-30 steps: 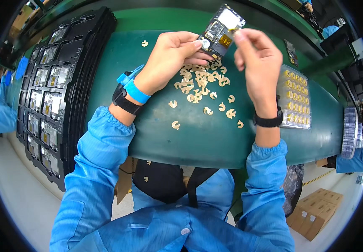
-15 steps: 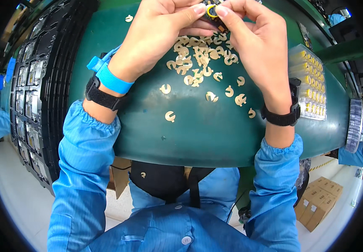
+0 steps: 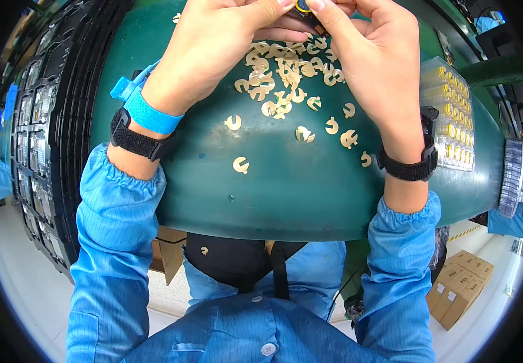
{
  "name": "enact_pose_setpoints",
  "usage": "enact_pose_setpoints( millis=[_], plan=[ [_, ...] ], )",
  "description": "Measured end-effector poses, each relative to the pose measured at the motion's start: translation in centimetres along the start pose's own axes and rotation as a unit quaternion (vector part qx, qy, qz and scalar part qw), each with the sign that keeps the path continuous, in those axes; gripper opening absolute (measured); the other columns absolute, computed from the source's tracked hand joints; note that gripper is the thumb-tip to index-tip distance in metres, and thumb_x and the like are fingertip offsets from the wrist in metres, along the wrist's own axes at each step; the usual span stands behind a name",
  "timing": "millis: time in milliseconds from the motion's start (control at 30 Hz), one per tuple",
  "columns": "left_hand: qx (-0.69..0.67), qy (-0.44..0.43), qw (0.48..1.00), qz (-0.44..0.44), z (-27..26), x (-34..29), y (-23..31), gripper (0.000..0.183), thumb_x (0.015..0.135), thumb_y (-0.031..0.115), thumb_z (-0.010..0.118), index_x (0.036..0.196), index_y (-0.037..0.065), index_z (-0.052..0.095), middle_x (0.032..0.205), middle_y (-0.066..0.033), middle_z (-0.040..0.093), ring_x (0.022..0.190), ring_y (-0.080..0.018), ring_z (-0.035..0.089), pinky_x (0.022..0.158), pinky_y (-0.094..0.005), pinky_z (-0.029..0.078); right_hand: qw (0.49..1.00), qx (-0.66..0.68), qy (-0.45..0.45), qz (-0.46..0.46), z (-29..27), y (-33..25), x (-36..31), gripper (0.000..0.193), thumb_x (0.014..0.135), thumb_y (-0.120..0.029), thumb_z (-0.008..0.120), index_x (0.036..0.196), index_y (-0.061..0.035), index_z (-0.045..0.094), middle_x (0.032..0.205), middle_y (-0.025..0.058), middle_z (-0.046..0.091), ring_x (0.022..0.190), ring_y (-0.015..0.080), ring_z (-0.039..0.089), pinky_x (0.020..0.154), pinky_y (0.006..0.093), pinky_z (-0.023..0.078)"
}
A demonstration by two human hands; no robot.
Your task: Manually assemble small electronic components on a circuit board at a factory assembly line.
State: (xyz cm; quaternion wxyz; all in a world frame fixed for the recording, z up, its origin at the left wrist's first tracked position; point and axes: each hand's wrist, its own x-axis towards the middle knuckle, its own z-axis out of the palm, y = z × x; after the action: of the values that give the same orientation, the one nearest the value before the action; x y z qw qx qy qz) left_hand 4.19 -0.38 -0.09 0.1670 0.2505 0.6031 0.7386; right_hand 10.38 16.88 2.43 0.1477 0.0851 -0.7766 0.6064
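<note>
At the top edge, my left hand [image 3: 219,45] and my right hand [image 3: 373,57] are both closed on a small dark circuit board [image 3: 320,28]. A round part with a dark blue centre and a yellow rim [image 3: 302,6] shows on the board between my two thumb tips. My fingers and the edge of the picture hide much of the board. Below my hands, a heap of cream-coloured C-shaped pieces [image 3: 288,66] lies on the green table [image 3: 297,193]. Several more of these pieces are scattered nearer to me, one a loose C-shaped piece [image 3: 241,165].
Stacked black trays [image 3: 62,133] with parts in them stand along the left. On the right are a clear plastic tray [image 3: 462,162] of yellow-rimmed round parts and a grey ribbed roll [image 3: 510,178]. Brown cartons [image 3: 461,287] sit on the floor. Blue sleeves of other people show at both sides.
Both hands have moved slightly up toward the top edge with the board. The yellow ring between my thumbs showed more fully before; now a dark blue centre shows there.
</note>
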Motion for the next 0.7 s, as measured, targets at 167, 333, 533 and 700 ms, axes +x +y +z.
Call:
enact_pose_setpoints(
  millis=[167, 333, 533, 700],
  plan=[
    [-0.009, 0.004, 1.0, -0.003, 0.3, 0.0, 0.1, 0.027, 0.105, 0.008, 0.058, 0.124, -0.01, 0.064, 0.114, -0.0153, 0.072, 0.098, -0.0175, 0.072, 0.089, -0.0283, 0.06, 0.998, -0.043, 0.023, -0.033, 0.4, 1.4, -0.1, 0.011, 0.098, -0.001, 0.064, 0.09, 0.0061, 0.066, 0.076, 0.0018, 0.066, 0.063, 0.0016, 0.059, 0.052, 0.018, 0.042],
    [-0.013, -0.012, 0.999, 0.045, -0.1, 0.5, -0.7, 0.026, 0.101, 0.005, 0.064, 0.121, -0.011, 0.064, 0.114, -0.0159, 0.072, 0.098, -0.0176, 0.072, 0.088, -0.0292, 0.06, 0.988, -0.079, 0.101, -0.08, 2.0, 1.5, -0.1, 0.008, 0.097, 0.001, 0.064, 0.091, 0.0062, 0.065, 0.078, 0.0043, 0.068, 0.062, 0.0032, 0.061, 0.052, 0.0182, 0.044],
    [-0.013, 0.013, 0.999, 0.031, 0.5, -0.1, 0.1, 0.024, 0.101, 0.003, 0.063, 0.12, -0.011, 0.065, 0.113, -0.0158, 0.072, 0.097, -0.0173, 0.072, 0.088, -0.0287, 0.06, 0.999, 0.028, 0.014, 0.039, 0.3, -1.0, -0.3, 0.006, 0.097, 0.002, 0.066, 0.093, 0.0068, 0.066, 0.082, 0.0056, 0.07, 0.069, 0.0054, 0.066, 0.058, 0.0187, 0.051],
    [-0.015, -0.001, 0.998, 0.056, -0.2, 0.4, -1.0, 0.024, 0.101, 0.002, 0.062, 0.121, -0.011, 0.065, 0.114, -0.0163, 0.072, 0.099, -0.0177, 0.072, 0.089, -0.0287, 0.06, 0.993, -0.002, 0.082, -0.09, 1.5, 0.3, 0.0, 0.003, 0.094, 0.005, 0.068, 0.093, 0.0083, 0.069, 0.084, 0.0071, 0.072, 0.073, 0.0069, 0.068, 0.062, 0.0183, 0.055]
  ],
)
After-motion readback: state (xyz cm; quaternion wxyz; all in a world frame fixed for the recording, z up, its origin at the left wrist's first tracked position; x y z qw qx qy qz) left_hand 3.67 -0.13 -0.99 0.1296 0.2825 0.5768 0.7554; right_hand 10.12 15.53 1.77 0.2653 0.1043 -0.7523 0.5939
